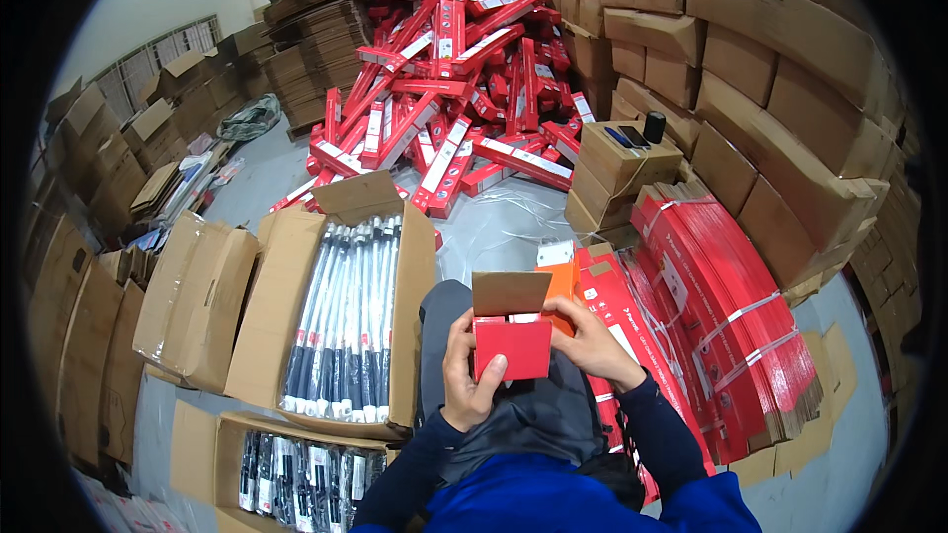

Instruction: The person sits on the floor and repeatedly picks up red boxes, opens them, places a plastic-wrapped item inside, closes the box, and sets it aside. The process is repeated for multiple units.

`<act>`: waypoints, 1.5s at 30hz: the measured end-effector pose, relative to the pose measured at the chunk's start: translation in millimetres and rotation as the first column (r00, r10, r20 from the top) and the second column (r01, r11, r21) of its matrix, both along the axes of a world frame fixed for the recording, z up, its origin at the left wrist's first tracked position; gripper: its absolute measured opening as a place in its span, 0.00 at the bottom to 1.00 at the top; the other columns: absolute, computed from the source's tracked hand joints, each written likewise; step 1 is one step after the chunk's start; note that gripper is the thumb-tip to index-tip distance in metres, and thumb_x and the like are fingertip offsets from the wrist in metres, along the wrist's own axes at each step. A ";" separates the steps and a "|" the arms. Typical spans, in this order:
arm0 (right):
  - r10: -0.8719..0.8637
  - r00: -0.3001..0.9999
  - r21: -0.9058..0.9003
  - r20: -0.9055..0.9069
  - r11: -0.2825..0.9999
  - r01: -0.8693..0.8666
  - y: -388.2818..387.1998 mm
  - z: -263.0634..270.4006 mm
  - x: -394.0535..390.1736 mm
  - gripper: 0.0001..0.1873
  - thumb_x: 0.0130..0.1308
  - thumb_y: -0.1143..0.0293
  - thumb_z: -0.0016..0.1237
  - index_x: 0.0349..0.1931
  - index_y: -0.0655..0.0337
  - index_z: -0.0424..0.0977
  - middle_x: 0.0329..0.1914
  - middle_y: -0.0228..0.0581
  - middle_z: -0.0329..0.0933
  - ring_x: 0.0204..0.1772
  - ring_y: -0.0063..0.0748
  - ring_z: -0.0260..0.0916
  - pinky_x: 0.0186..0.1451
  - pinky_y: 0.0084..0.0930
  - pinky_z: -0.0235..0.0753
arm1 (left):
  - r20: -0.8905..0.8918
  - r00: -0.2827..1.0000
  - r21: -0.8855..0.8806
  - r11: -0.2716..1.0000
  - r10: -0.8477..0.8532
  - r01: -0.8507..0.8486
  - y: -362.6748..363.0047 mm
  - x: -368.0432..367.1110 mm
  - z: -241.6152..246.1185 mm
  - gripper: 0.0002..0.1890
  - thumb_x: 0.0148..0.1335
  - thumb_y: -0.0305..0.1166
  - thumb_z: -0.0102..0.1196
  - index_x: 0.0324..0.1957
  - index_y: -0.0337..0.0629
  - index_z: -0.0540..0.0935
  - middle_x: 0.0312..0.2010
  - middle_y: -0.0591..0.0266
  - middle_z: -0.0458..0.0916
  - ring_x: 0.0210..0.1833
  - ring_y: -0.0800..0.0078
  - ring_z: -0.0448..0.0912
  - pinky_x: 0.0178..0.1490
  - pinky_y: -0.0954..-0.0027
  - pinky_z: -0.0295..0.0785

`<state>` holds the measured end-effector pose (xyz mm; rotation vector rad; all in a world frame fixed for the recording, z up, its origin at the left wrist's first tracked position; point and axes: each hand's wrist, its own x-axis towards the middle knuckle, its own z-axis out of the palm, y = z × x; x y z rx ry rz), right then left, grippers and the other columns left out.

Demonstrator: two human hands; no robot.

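Observation:
Above my lap, both hands are on a small red cardboard box (512, 349), seen end-on. Its brown inner flap (511, 293) stands up at the far side. My left hand (471, 377) wraps the box's left side, with the thumb across the red front face. At the upper right corner, the fingers of my right hand (592, 337) grip the edge near the flap. Just beyond that hand lies an orange carton (557, 283) with a white end piece. What the box contains is hidden.
An open carton (416, 311) of plastic-wrapped poles (344, 318) stands left, with a carton of wrapped black parts (304, 477) nearer. Strapped flat red boxes (711, 326) lie right. A red box pile (459, 74) rises ahead; a phone (634, 136) rests on a stacked carton (615, 163).

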<state>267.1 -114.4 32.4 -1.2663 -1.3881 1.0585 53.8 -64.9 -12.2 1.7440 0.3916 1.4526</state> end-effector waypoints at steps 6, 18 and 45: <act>-0.029 0.992 -0.075 -0.126 0.997 0.020 2.7 -13.1 1.7 0.30 0.71 0.61 0.60 0.68 0.64 0.66 0.61 0.43 0.75 0.67 0.31 0.70 0.61 0.26 0.77 | 0.391 0.910 -0.359 0.888 -0.135 0.287 -1.1 4.1 -2.4 0.39 0.56 0.16 0.55 0.71 0.35 0.58 0.64 0.45 0.71 0.69 0.62 0.70 0.73 0.61 0.63; 0.217 0.975 0.318 -0.054 0.929 -0.190 -16.4 80.8 2.2 0.41 0.67 0.59 0.64 0.75 0.68 0.61 0.75 0.48 0.67 0.74 0.35 0.67 0.75 0.34 0.66 | 0.030 0.984 -0.138 0.974 -0.178 0.180 10.0 -5.0 -20.8 0.32 0.54 0.32 0.61 0.61 0.40 0.67 0.67 0.47 0.65 0.71 0.60 0.64 0.75 0.59 0.56; 0.378 0.710 -0.292 0.595 0.924 -0.247 -13.4 129.9 30.6 0.30 0.65 0.52 0.66 0.62 0.61 0.79 0.46 0.48 0.87 0.47 0.32 0.85 0.55 0.29 0.81 | -0.401 0.855 -0.183 0.886 0.329 -0.426 -1.0 -9.5 -35.3 0.16 0.78 0.37 0.50 0.35 0.35 0.75 0.26 0.61 0.75 0.33 0.75 0.73 0.38 0.65 0.68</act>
